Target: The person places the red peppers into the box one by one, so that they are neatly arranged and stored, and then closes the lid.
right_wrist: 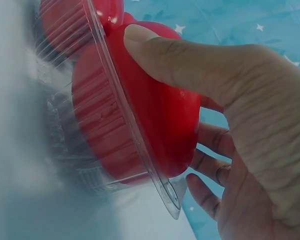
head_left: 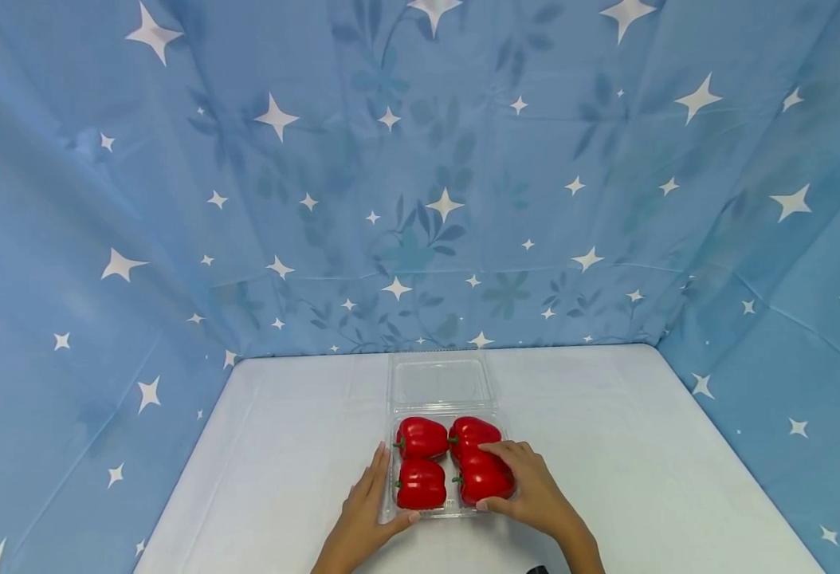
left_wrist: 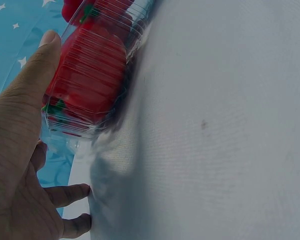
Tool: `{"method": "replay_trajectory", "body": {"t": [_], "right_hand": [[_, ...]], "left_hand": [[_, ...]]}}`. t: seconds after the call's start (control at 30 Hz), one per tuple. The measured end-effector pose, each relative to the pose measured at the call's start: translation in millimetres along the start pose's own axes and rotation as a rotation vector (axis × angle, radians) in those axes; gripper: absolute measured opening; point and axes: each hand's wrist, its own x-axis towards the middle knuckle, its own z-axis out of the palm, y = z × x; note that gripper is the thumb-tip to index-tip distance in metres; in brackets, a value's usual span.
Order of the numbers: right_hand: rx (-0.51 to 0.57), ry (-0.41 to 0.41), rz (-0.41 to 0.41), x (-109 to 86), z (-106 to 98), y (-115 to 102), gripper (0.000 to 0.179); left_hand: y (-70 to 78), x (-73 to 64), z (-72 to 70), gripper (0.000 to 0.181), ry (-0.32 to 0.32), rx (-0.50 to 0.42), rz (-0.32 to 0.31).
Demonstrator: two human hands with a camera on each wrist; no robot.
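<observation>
A clear plastic clamshell box (head_left: 453, 513) holds several red bell peppers lying on their sides, green stems to the left. At its near right corner, my right hand (head_left: 536, 496) grips a bell pepper (head_left: 483, 478), thumb on the near side and fingers over the far side. That pepper (right_wrist: 165, 120) bulges above the box rim in the right wrist view. My left hand (head_left: 364, 512) rests along the box's left wall, fingers straight and thumb by the near left corner. Nearest to it is another bell pepper (head_left: 421, 484), seen through the ribbed wall in the left wrist view.
The box's lid (head_left: 440, 383) lies folded back, away from me. A white cloth covers the table (head_left: 649, 446). Blue curtains (head_left: 363, 159) with white stars stand behind it and at both sides. A small dark object (head_left: 537, 570) shows at the bottom edge.
</observation>
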Motion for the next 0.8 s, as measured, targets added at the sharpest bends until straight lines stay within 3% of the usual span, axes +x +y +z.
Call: {"method": "replay_trajectory", "body": {"t": [0.63, 0.8], "right_hand": [[0.004, -0.013, 0.02, -0.8, 2.9, 3.1, 0.077], [0.031, 0.009, 0.022, -2.5, 2.0, 3.0, 0.065]], "left_hand": [[1.1, 0.4, -0.9, 0.108, -0.011, -0.006, -0.011], [0.5, -0.2, -0.7, 0.107, -0.009, -0.011, -0.002]]}}
